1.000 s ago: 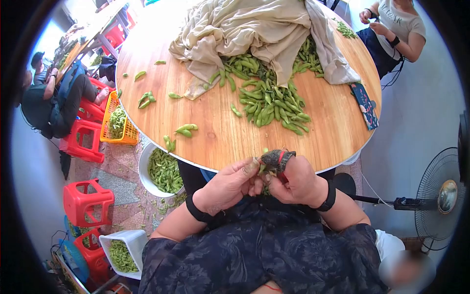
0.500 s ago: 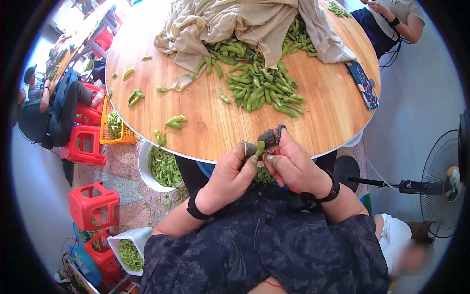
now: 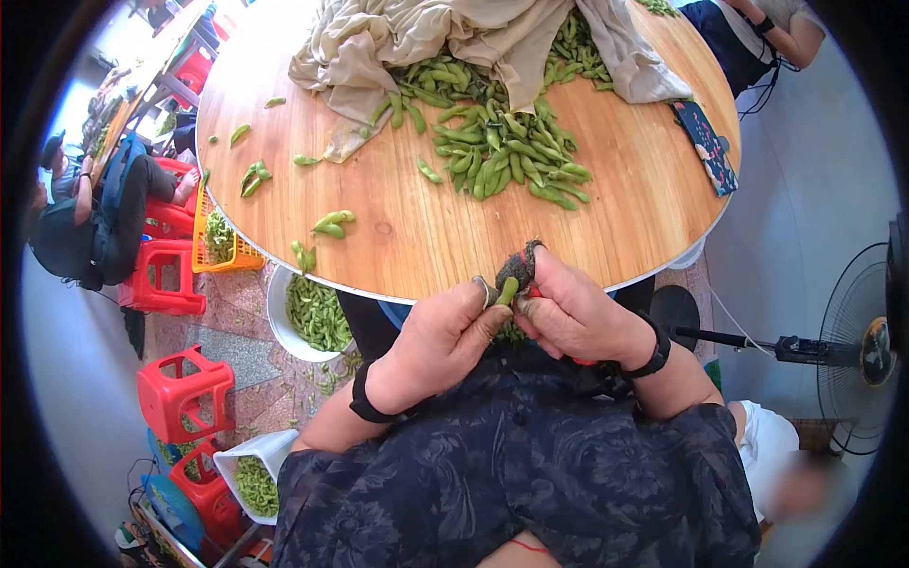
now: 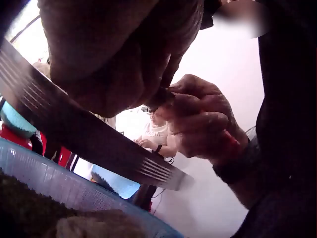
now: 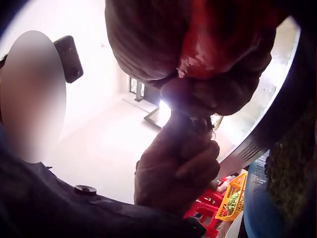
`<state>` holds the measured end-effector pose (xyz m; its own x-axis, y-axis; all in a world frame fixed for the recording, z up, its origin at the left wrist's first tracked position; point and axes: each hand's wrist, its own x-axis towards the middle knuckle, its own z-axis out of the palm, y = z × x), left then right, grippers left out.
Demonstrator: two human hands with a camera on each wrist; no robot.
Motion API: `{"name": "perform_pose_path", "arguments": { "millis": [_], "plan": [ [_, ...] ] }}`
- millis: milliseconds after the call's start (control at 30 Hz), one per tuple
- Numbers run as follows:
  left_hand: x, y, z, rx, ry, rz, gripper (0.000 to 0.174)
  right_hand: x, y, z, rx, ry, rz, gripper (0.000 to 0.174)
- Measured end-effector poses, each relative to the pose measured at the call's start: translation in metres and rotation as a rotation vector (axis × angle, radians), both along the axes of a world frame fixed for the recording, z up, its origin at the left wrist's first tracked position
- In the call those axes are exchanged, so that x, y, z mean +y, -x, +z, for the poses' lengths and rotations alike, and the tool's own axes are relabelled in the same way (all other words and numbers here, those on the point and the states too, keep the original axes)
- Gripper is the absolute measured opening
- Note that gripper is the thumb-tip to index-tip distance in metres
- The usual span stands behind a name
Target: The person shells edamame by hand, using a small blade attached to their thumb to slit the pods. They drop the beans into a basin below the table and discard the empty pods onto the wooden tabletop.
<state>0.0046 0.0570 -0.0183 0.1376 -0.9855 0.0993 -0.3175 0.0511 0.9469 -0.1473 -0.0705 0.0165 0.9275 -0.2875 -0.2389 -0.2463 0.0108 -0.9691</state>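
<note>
Between the two hands, just off the table's near edge, is one green pod [image 3: 508, 291]. The left hand [image 3: 443, 336] pinches it between thumb and covered index finger. The right hand [image 3: 582, 317] has a dark wrap with a red band on its index finger and curls round a red-handled tool [image 3: 585, 361], mostly hidden in the palm. Its thumb meets the pod's other side. In the left wrist view the right hand [image 4: 198, 119] touches the left; in the right wrist view red shows in the right hand's grip [image 5: 213, 39].
A pod heap [image 3: 511, 151] lies by a beige cloth [image 3: 407, 38] on the round table [image 3: 407, 256]. A patterned case [image 3: 705, 147] is at its right edge. Left stand a white tub [image 3: 276, 312], red stools [image 3: 185, 383] and a yellow basket [image 3: 227, 260]; right, a fan [image 3: 857, 346].
The hands have moved from close together around a pod to holding one upright between them, the red tool lower in the right palm. The view has shifted, with the table higher in it.
</note>
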Motion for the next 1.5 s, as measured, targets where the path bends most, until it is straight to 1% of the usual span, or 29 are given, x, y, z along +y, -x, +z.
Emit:
{"name": "perform_pose_path", "arguments": {
  "millis": [33, 167, 233, 267, 333, 367, 433, 467, 533, 567, 633, 733, 767, 800, 867, 900, 967, 1000, 1033, 1067, 1100, 1133, 1167, 1233, 1267, 1333, 1367, 1433, 1500],
  "plan": [
    [0.0, 0.001, 0.002, -0.145, 0.075, 0.019, 0.02, 0.0, 0.0, 0.001, 0.01, 0.026, 0.014, 0.013],
    [-0.001, 0.002, 0.004, -0.265, 0.2, 0.008, 0.02, -0.001, 0.001, 0.001, 0.069, 0.019, 0.049, 0.013],
    [0.003, -0.001, -0.002, 0.089, 0.002, -0.083, 0.019, -0.002, 0.001, 0.001, 0.039, -0.246, 0.066, 0.011],
    [0.004, -0.005, 0.0, 0.089, 0.001, -0.083, 0.019, -0.003, 0.001, 0.001, 0.039, -0.248, 0.065, 0.011],
    [0.004, -0.014, 0.005, 0.98, -0.56, -0.202, 0.02, -0.004, 0.001, 0.002, 0.047, -0.594, 0.083, 0.016],
    [0.004, -0.013, 0.004, 0.98, -0.562, -0.2, 0.02, -0.004, 0.001, 0.003, 0.047, -0.597, 0.083, 0.016],
    [0.003, -0.012, 0.001, 1.293, -0.536, -0.231, 0.023, -0.004, 0.001, 0.005, 0.065, -0.724, 0.017, 0.014],
    [0.002, -0.01, 0.001, 1.292, -0.537, -0.234, 0.023, -0.004, 0.001, 0.004, 0.064, -0.723, 0.014, 0.014],
    [0.0, -0.004, 0.004, 0.145, -0.101, -0.095, 0.023, -0.004, 0.0, -0.003, 0.04, -0.538, -0.03, 0.012],
    [0.0, -0.002, 0.006, 0.147, -0.101, -0.097, 0.023, -0.002, 0.0, -0.005, 0.041, -0.539, -0.032, 0.012],
    [0.0, 0.0, 0.01, -0.332, 0.174, 0.044, 0.022, 0.003, 0.0, -0.008, 0.006, -0.348, -0.055, 0.011],
    [-0.001, 0.0, 0.001, -0.208, 0.222, 0.031, 0.021, 0.007, 0.003, -0.008, -0.085, -0.325, -0.058, 0.008],
    [-0.001, 0.001, 0.0, -0.128, 0.249, 0.02, 0.021, 0.008, 0.002, -0.007, -0.085, -0.327, -0.059, 0.008],
    [0.0, 0.0, 0.005, -0.128, 0.246, 0.019, 0.021, 0.008, 0.001, -0.005, -0.049, -0.356, -0.081, 0.008],
    [0.005, -0.003, 0.017, 0.519, -0.328, -0.035, 0.023, 0.008, 0.001, -0.003, -0.013, -0.386, -0.102, 0.007],
    [0.005, -0.005, 0.017, 0.518, -0.328, -0.035, 0.023, 0.007, 0.002, -0.002, 0.002, -0.443, -0.086, 0.006],
    [0.005, -0.008, 0.016, 0.734, -0.388, -0.156, 0.028, 0.007, 0.004, -0.003, 0.016, -0.503, -0.073, 0.006],
    [0.005, -0.006, 0.015, 0.735, -0.392, -0.158, 0.028, 0.007, 0.006, -0.005, 0.043, -0.249, -0.082, 0.009],
    [0.006, -0.004, 0.014, 0.61, -0.399, -0.141, 0.026, 0.008, 0.007, -0.007, 0.07, 0.005, -0.089, 0.013],
    [0.006, -0.003, 0.012, 0.485, -0.405, -0.123, 0.024, 0.009, 0.007, -0.013, 0.07, 0.004, -0.09, 0.013],
    [0.006, 0.0, 0.007, 0.486, -0.407, -0.123, 0.024, 0.011, 0.005, -0.02, -0.074, 0.337, -0.166, 0.016],
    [0.006, 0.003, 0.001, 0.217, -0.245, -0.091, 0.022, 0.013, 0.005, -0.023, -0.219, 0.671, -0.24, 0.02],
    [0.006, 0.005, -0.003, -0.052, -0.08, -0.058, 0.021, 0.014, 0.007, -0.02, -0.218, 0.669, -0.24, 0.02],
    [0.006, 0.009, -0.002, -0.079, -0.121, -0.031, 0.018, 0.015, 0.01, -0.002, -0.036, 0.572, -0.108, 0.021],
    [0.007, 0.01, -0.002, -0.097, -0.084, -0.043, 0.017, 0.013, 0.01, -0.005, -0.035, 0.57, -0.109, 0.021],
    [0.007, 0.011, -0.002, -0.114, -0.048, -0.063, 0.016, 0.01, 0.009, -0.011, -0.055, 0.745, -0.073, 0.019],
    [0.007, 0.009, -0.001, -0.139, -0.034, -0.101, 0.015, 0.009, 0.009, -0.011, -0.053, 0.745, -0.076, 0.019],
    [0.009, 0.007, 0.0, -0.165, -0.022, -0.137, 0.015, 0.009, 0.009, -0.012, -0.049, 0.844, 0.023, 0.018],
    [0.012, 0.005, 0.001, -0.229, -0.028, -0.167, 0.012, 0.014, 0.009, -0.015, -0.069, 0.852, 0.026, 0.018]
  ]
}}
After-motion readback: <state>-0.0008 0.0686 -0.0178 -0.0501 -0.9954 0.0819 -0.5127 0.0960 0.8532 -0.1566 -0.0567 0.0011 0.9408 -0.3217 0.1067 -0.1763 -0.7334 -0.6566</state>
